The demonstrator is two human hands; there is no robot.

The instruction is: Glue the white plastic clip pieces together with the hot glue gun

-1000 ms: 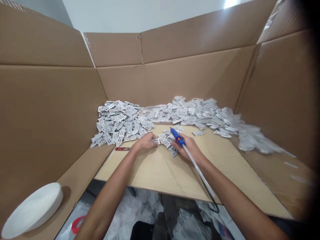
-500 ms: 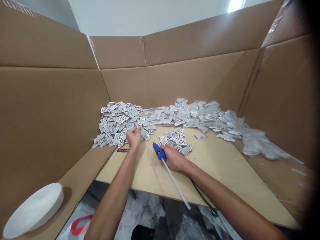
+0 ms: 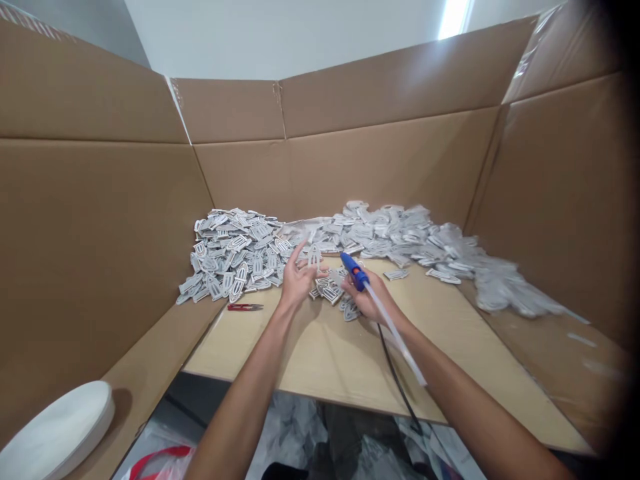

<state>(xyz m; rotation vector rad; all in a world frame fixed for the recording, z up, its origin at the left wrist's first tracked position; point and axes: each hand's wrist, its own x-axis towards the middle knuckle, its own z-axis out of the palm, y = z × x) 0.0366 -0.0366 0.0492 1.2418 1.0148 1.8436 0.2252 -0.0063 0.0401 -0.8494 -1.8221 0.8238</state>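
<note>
Grey flat slotted piece (image 3: 314, 257) is pinched in the grip of the left hand (image 3: 297, 283), near a small heap of similar pieces (image 3: 329, 292) on the pale wooden tabletop (image 3: 330, 357); the right hand (image 3: 374, 298) wraps around a blue plastic glue gun (image 3: 354, 271), and whether it also holds a piece is unclear. The nozzle (image 3: 343, 256) sits near the left fingers: a slip, or tug on the black cable (image 3: 393, 375), could burn them

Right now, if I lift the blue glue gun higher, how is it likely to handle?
The blue glue gun looks like slim plastic, so it's probably light. The long glue stick jutting straight from its rear seems fairly stiff and may catch on things. The curving black cord running to the near edge of the table looks flexible, but might tug if it snags.
</note>
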